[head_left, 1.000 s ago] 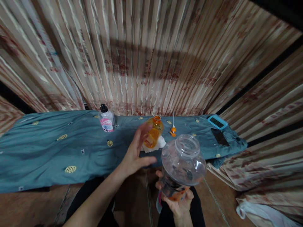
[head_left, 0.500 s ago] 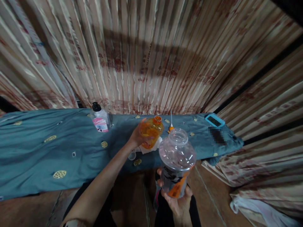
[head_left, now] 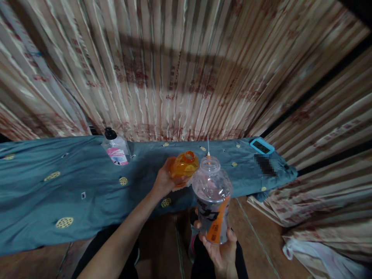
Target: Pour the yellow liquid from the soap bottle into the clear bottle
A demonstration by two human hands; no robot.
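Note:
My left hand [head_left: 166,179] is wrapped round an orange see-through bottle [head_left: 183,167] with an uncapped neck, above the cloth-covered bench. In my right hand [head_left: 218,248] is a large clear plastic bottle [head_left: 212,193], upright, its mouth uncapped and an orange and black label on its side. The two bottles are close together, the clear one nearer to me. Behind the clear bottle's neck rises a thin white tube [head_left: 208,146] from a pump top, whose lower part is hidden.
A clear bottle with a black cap and pink label [head_left: 116,149] stands on the blue patterned cloth [head_left: 95,209] at left. At right lie a blue-framed display device [head_left: 262,146] and a blurred dark object [head_left: 266,166]. Pleated curtains [head_left: 174,69] hang behind.
The orange bottle has moved down and closer to the clear bottle, which has shifted slightly left. The view has turned a little. Both hands keep their holds.

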